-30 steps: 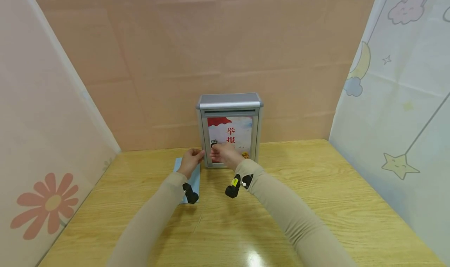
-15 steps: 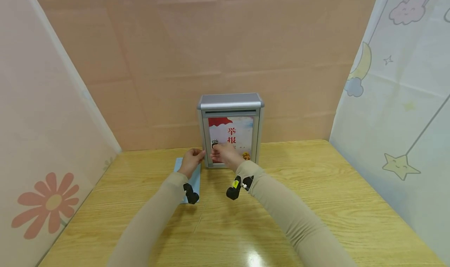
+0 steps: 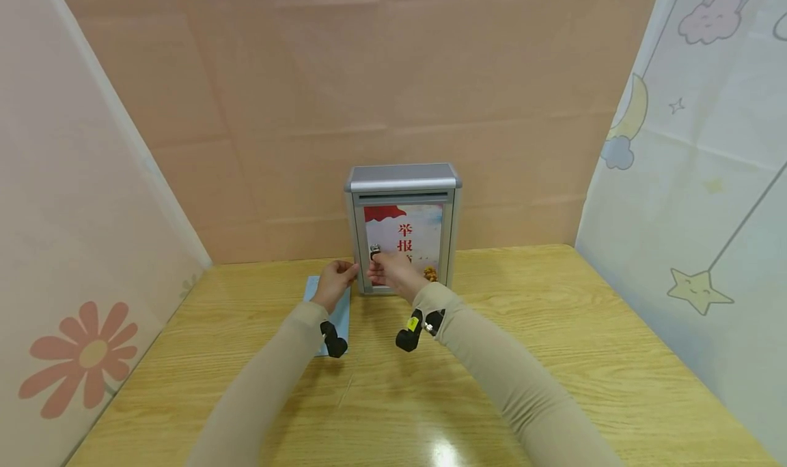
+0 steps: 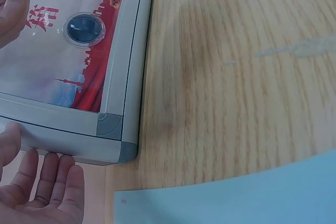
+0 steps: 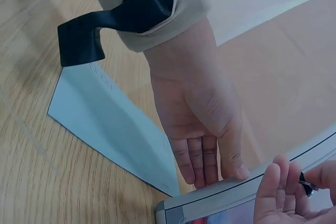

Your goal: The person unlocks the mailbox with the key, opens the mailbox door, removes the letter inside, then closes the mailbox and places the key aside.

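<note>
A grey metal letter box [image 3: 402, 177] with a slot across its front and red characters on a printed panel stands against the back wall. My right hand [image 3: 396, 272] pinches a small key with a black head [image 5: 306, 184] between thumb and fingers, at the lock [image 3: 375, 248] on the left of the panel. My left hand [image 3: 333, 282] is at the box's left side, the thumb at the front edge and straight fingers along the side [image 4: 47, 179]. A light blue envelope [image 3: 338, 323] lies on the table under the left wrist. The key's blade is hidden.
The wooden table [image 3: 492, 358] spreads out in front of the box. A peach-coloured cloth wall [image 3: 295, 112] closes the back. White printed sheets stand at the left [image 3: 92, 214] and right [image 3: 695, 180]. Black wrist cameras [image 3: 408, 334] stick out below both wrists.
My right hand has shifted very slightly at the lock, and a bit more of the lower red character shows. My left hand, the box and the envelope stay put.
</note>
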Demonstrator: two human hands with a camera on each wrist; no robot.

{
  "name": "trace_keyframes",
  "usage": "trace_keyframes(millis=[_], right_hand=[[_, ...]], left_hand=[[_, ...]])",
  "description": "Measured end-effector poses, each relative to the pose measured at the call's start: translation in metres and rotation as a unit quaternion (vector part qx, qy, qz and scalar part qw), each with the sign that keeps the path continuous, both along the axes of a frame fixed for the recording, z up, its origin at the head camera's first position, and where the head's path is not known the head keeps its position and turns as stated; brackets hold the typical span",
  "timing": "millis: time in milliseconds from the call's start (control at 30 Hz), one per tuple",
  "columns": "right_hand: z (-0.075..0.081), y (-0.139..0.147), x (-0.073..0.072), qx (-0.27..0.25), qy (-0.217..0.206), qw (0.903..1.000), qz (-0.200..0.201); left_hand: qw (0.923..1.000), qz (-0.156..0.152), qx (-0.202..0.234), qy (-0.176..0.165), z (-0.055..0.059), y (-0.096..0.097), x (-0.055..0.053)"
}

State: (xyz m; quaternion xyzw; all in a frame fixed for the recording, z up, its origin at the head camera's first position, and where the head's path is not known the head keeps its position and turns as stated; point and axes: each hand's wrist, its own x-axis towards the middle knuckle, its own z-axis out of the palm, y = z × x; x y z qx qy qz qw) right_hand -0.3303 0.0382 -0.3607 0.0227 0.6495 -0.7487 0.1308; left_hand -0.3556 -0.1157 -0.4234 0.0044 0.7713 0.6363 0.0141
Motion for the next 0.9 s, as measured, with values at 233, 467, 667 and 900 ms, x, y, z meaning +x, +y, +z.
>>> trace_keyframes(millis=[233,467,667,900], right_hand=[[-0.0015,-0.0003,0.0003,0.010,0.000,0.9999,0.003],[-0.0024,-0.0014,0.0000,0.034,0.014,0.9993,0.006],[-0.0019,-0.0008,0.0010,0.035,0.018,0.9992,0.007],[-0.0029,-0.0016,-0.0009,0.031,0.021,0.9993,0.007]], left_hand=[[1.0000,0.002,0.000,0.001,-0.0033,-0.0005,-0.0024],[1.0000,0.003,0.001,0.004,-0.0032,-0.0004,-0.0036],[1.0000,0.002,0.000,0.009,-0.0035,-0.0006,-0.0048],[1.0000,-0.003,0.002,0.007,-0.0028,-0.0007,-0.0062]])
